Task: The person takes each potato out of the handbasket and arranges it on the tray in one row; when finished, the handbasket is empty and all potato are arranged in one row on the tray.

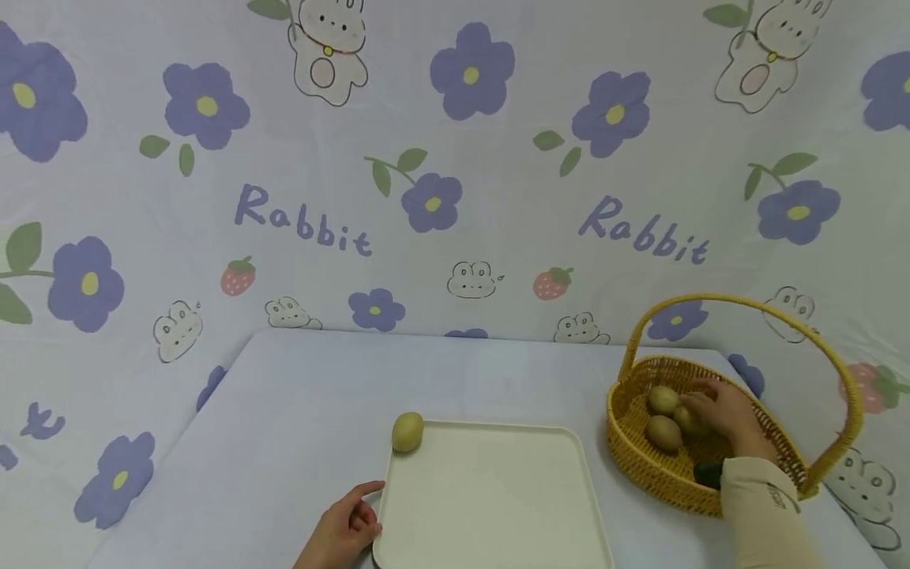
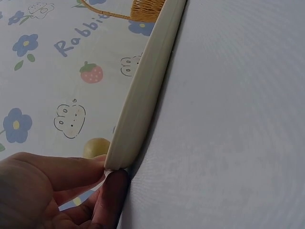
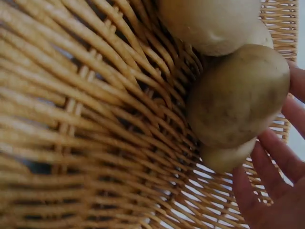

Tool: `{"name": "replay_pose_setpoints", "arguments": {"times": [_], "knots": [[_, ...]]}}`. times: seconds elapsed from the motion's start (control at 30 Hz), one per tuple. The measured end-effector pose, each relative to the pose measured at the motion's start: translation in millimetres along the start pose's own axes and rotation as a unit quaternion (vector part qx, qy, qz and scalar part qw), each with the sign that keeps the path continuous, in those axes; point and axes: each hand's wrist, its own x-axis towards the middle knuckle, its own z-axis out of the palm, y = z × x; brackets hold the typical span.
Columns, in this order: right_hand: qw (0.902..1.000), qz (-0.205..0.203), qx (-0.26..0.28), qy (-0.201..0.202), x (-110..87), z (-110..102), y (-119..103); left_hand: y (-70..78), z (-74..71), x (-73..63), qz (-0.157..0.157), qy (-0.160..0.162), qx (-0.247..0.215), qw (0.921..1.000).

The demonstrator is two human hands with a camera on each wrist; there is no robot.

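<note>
In the head view a cream rectangular tray [image 1: 490,498] lies on the table, with one potato [image 1: 408,432] at its far left corner. My left hand [image 1: 344,525] is at the tray's left side; in the left wrist view its thumb and fingers pinch the rim of the tray [image 2: 143,100]. Over to the right, my right hand [image 1: 725,411] reaches into a wicker basket [image 1: 661,482] holding several potatoes. Seen from the right wrist, fingers [image 3: 271,167] spread fairly straight along the edge of a brownish potato [image 3: 238,95], fingertips right at its skin.
The basket's tall handle [image 1: 753,304] arches above the right forearm. A dark green thing [image 1: 707,474] lies in the basket near the sleeve. Behind the table hangs a cloth [image 1: 519,237] printed with flowers and rabbits.
</note>
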Motion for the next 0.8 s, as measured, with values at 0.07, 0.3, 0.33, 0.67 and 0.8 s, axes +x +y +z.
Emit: {"name": "replay_pose_setpoints", "arguments": {"times": [0.07, 0.3, 0.33, 0.67, 0.8], "knots": [[0.9999, 0.006, 0.002, -0.01, -1.5, 1.3, 2.6, 0.5, 0.9, 0.5, -0.001, -0.001, 0.003, 1.0], [0.9995, -0.03, -0.014, 0.001, 0.6, 6.2, 5.0, 1.8, 3.1, 1.7, -0.017, 0.007, 0.005, 0.9998], [0.9994, -0.029, -0.017, -0.006, 1.4, 6.9, 5.2, 2.1, 3.1, 1.6, -0.021, 0.009, 0.004, 0.9997], [0.9969, -0.019, -0.062, -0.044, 1.1, 10.2, -1.2, 2.0, 4.1, 1.1, -0.029, 0.015, 0.004, 0.9995], [0.9962, -0.026, -0.076, -0.034, 1.7, 10.8, -4.4, 1.0, 4.3, 1.0, -0.027, 0.012, 0.004, 0.9996]]}}
